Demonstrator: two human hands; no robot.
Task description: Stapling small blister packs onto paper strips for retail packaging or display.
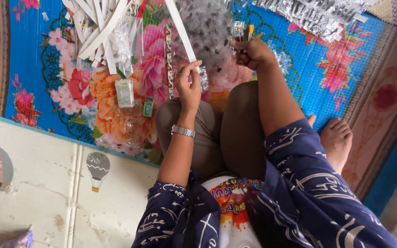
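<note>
- My left hand has its fingers curled in, thumb and forefinger pinching the lower end of a long white strip; a small clear packet sits against the same fingers, touching them.
- My right hand is closed in a loose fist around a small tool with a yellow tip — I cannot tell exactly what kind of tool it is, only that its tip sticks up out of the fist.
- The white strip runs with its long axis on a slant, from my left fingertips up and away toward the top edge of the view, leaning a little to the left.
- A metal wristwatch is on my left wrist.
- Both hands hang above my bent knees, just apart from each other.
- Under them lies a blue woven mat with big pink and orange flowers. On it sits a heap of more white strips, a spread of clear plastic packets, and a small green-labelled packet.
- Nearer my body there is a pale foam play mat with a balloon picture — worn and cracked in places.
- My bare foot rests on a pinkish floral rug at the right.
</note>
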